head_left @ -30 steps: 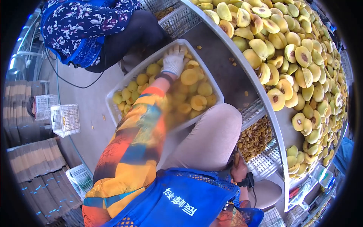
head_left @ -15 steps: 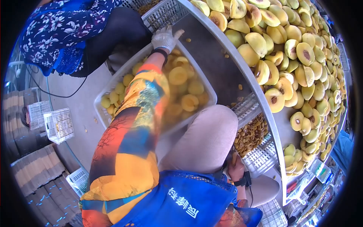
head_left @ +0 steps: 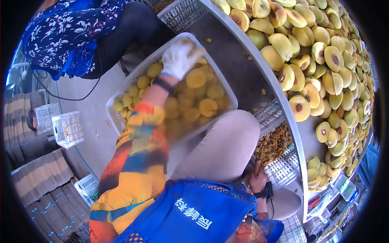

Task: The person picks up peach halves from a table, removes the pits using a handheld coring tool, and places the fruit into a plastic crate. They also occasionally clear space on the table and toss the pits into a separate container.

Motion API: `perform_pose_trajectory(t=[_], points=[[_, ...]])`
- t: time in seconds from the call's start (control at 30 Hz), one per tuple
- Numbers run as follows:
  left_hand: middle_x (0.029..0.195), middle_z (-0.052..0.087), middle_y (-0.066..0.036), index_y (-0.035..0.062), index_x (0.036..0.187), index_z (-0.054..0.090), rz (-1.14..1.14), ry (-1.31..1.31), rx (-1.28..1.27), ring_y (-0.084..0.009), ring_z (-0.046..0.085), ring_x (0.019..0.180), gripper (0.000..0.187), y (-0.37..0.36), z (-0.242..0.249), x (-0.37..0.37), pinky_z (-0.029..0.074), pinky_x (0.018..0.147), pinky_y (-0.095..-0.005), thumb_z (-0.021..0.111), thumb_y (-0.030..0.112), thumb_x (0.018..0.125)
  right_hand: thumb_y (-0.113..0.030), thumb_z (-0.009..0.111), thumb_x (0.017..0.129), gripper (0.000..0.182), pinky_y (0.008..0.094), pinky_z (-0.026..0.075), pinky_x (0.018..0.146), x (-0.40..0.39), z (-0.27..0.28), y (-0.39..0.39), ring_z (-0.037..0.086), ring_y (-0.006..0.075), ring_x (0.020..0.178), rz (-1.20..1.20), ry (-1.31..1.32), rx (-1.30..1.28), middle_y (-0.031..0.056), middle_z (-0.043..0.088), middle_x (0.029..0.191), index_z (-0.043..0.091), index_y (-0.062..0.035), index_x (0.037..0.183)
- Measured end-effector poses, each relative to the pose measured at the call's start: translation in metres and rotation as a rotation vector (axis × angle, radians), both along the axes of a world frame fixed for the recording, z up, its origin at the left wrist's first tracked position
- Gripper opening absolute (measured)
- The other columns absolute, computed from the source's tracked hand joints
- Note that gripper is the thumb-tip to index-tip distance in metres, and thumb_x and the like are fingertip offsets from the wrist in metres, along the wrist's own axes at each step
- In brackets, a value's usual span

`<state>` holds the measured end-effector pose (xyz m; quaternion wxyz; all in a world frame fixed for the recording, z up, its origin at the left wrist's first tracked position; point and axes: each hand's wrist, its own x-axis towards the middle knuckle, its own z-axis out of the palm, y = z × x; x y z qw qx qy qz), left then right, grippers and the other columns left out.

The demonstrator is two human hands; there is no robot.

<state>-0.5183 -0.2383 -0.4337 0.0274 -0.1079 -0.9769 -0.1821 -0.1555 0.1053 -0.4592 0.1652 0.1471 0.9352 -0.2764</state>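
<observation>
My left hand, in a white glove, is over the far end of a white tub. Motion smears its fingers, so their pose and anything in them cannot be made out. Yellow peach halves fill much of the tub, and some show a hollow centre. Low beside my right knee, my bare right hand has its fingers closed round something dark and narrow that I cannot make out. Close above that hand lies a heap of brown pits by a white crate.
A metal-rimmed table on the right holds a large pile of peach halves. At the upper left sits another person in a floral sleeve. Small white baskets and stacked brown slabs are at the left.
My left hand has come back from the tub's far rim toward me and sits over the fruit. The view has shifted slightly. My right hand stays beside my knee.
</observation>
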Motion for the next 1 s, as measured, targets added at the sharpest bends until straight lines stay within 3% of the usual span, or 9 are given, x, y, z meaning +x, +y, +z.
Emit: perform_pose_trajectory(t=[0.07,0.27,0.37,0.47,0.57,0.67,0.73,0.87,1.0], points=[[0.096,0.055,-0.011,0.0119,0.094,0.062,-0.258,0.019,-0.304,-0.0264,0.055,0.09,0.028,-0.002,-0.009,0.044,0.048,0.069,-0.0359,0.063,0.03,0.072,-0.021,0.059,0.077,0.04,0.0483,0.047,0.054,0.005,-0.013,0.004,0.059,0.0425,0.066,0.061,0.04,0.02,0.0254,0.059,0.069,0.05,-0.005,0.112],[0.092,0.058,-0.012,0.0083,0.102,0.06,-0.259,0.123,-0.125,-0.0262,0.058,0.082,0.032,-0.008,-0.028,0.071,0.048,0.071,-0.0365,0.064,0.024,0.074,-0.024,0.061,0.078,0.04,0.0482,0.047,0.053,-0.01,0.002,-0.012,0.059,0.043,0.066,0.142,0.067,-0.035,0.0255,0.059,0.07,0.049,-0.0048,0.112],[0.092,0.061,-0.011,0.0086,0.112,0.054,0.038,-0.161,0.455,-0.0217,0.061,0.076,0.038,-0.026,-0.019,0.068,0.049,0.063,-0.0336,0.061,0.028,0.08,-0.026,0.061,0.079,0.039,0.0479,0.046,0.053,-0.003,-0.003,-0.011,0.059,0.0433,0.067,0.144,0.097,-0.007,0.025,0.059,0.071,0.049,-0.0046,0.11],[0.09,0.063,-0.009,0.0076,0.11,0.055,0.652,-0.385,1.224,-0.0181,0.062,0.067,0.04,-0.052,0.012,0.077,0.048,0.053,-0.0291,0.059,0.036,0.083,-0.027,0.06,0.08,0.037,0.048,0.045,0.053,0.001,-0.007,-0.009,0.058,0.0435,0.067,0.117,0.136,-0.06,0.0248,0.059,0.071,0.05,-0.0055,0.109],[0.088,0.062,-0.006,0.0065,0.105,0.058,0.929,-0.344,1.251,-0.017,0.061,0.061,0.046,-0.081,0.003,0.081,0.045,0.047,-0.0258,0.059,0.045,0.08,-0.025,0.059,0.081,0.034,0.0486,0.045,0.054,0.001,-0.007,-0.009,0.058,0.0435,0.069,0.132,0.085,-0.016,0.0249,0.059,0.073,0.05,-0.0072,0.109],[0.087,0.062,-0.008,0.005,0.104,0.059,0.856,-0.506,1.146,-0.0184,0.061,0.061,0.053,-0.075,0.01,0.086,0.047,0.051,-0.0289,0.057,0.052,0.078,-0.024,0.058,0.082,0.031,0.0488,0.045,0.055,-0.001,-0.005,-0.014,0.058,0.0437,0.071,0.122,0.15,-0.103,0.025,0.06,0.075,0.05,-0.0083,0.109],[0.089,0.062,-0.01,0.0058,0.104,0.058,0.518,-0.441,0.697,-0.021,0.063,0.066,0.053,-0.097,-0.06,0.066,0.049,0.056,-0.033,0.057,0.052,0.078,-0.023,0.057,0.083,0.031,0.0485,0.045,0.056,-0.003,0.001,-0.018,0.058,0.0437,0.072,0.107,0.147,-0.132,0.025,0.06,0.075,0.05,-0.008,0.109],[0.093,0.063,-0.013,0.0077,0.1,0.061,0.46,-0.252,-0.246,-0.0277,0.063,0.078,0.046,-0.059,-0.042,0.05,0.05,0.067,-0.0403,0.059,0.048,0.077,-0.021,0.056,0.083,0.032,0.0488,0.045,0.056,-0.001,0.002,-0.014,0.058,0.0437,0.072,0.109,0.166,-0.169,0.0255,0.06,0.076,0.049,-0.0068,0.11],[0.092,0.062,-0.014,0.0092,0.092,0.062,0.316,-0.167,-0.399,-0.0322,0.061,0.085,0.023,-0.056,-0.031,0.054,0.049,0.069,-0.0437,0.055,0.027,0.08,-0.021,0.057,0.082,0.034,0.0495,0.045,0.057,0.003,0.003,-0.011,0.058,0.0434,0.073,0.088,0.11,-0.111,0.0258,0.06,0.076,0.049,-0.0052,0.111]])
